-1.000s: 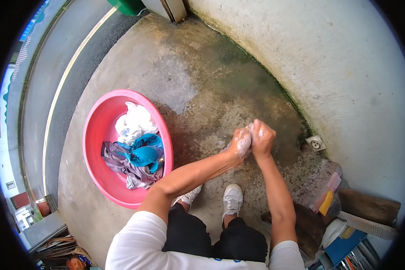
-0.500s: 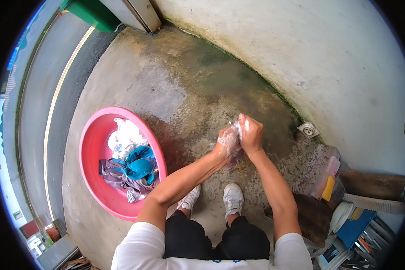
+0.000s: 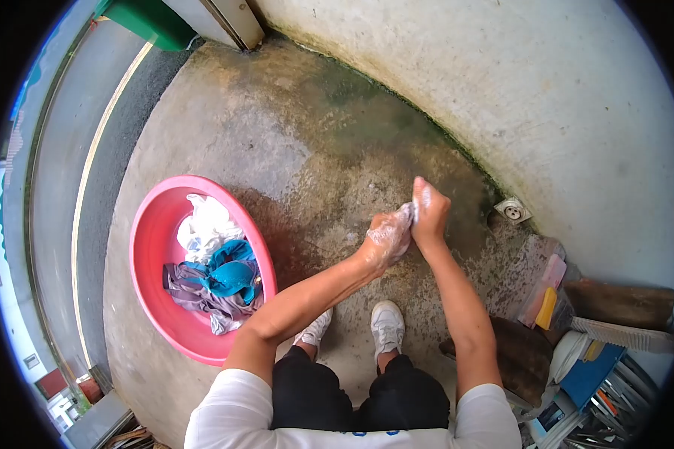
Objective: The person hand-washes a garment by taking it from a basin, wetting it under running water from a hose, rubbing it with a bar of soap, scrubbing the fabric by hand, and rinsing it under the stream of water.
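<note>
In front of me, above the wet floor, my left hand (image 3: 386,238) is closed and covered in white suds. Close beside it, my right hand (image 3: 431,212) is also closed, its thumb pointing up. A small soapy cloth (image 3: 407,217) stretches between the two fists, mostly hidden by fingers and foam, so its kind does not show. Left of my hands stands a pink basin (image 3: 144,258). In it lie a white garment (image 3: 206,227), a teal garment (image 3: 231,273) and a greyish-purple garment (image 3: 191,290).
My white shoes (image 3: 388,329) stand on the concrete floor (image 3: 277,150). A floor drain (image 3: 512,212) lies by the white wall (image 3: 562,112). Wooden boards (image 3: 620,305), a yellow brush-like item (image 3: 546,308) and clutter sit at right. A green bin (image 3: 146,21) is at far left.
My right hand has moved a little right and away from my body, widening the gap to my left hand. The cloth is drawn out between them. The basin's contents look unchanged.
</note>
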`<state>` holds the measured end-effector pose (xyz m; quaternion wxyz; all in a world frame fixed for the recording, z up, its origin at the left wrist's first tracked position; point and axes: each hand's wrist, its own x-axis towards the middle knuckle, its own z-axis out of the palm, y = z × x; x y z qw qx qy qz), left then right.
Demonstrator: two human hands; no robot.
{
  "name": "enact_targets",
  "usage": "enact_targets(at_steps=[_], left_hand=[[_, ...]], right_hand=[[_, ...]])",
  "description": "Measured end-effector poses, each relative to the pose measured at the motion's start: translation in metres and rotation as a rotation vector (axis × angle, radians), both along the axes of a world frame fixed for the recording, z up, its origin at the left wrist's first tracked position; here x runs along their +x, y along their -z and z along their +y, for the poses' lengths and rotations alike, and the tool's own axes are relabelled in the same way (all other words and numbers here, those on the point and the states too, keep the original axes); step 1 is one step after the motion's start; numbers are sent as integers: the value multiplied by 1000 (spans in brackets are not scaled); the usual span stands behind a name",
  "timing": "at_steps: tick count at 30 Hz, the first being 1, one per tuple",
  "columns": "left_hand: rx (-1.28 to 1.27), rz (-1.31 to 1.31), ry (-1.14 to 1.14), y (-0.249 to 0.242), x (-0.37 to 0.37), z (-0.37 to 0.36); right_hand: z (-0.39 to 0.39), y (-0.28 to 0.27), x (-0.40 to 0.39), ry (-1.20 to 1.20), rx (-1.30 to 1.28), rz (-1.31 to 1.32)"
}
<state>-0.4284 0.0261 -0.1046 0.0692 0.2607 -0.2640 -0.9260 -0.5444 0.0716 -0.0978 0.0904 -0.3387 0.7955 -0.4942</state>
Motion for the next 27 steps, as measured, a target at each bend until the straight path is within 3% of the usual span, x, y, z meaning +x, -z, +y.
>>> enact_targets(at_steps=[2,4,6,8,12,14,18,21,24,27], left_hand=[[25,-185,-41,-21,-10,-3],[77,-274,-56,-44,-11,-22],[145,-153,-65,-41,5,-34],[98,130,10,-18,25,-42],[-153,61,88,-20,34,-55],[-219,-17,47,-23,32,-56],[-694,-151,-8,-37,24,-52],[-1093,-184,-67,-46,23,-53],[-1308,-107,47,-51,27,-64],[-675,46,61,-53,27,-65]], right_hand=[[9,6,0,82,-54,-182],[14,-5,3,172,-289,-576],[22,-11,2,220,-314,-767],[25,-11,0,234,-340,-925],[22,-35,2,119,-370,-1104],[27,-30,-1,32,-342,-1077],[30,-32,3,-34,-344,-999],[33,-32,4,-92,-279,-801],[40,-29,2,-94,-304,-850],[46,-38,-2,-46,-286,-872]])
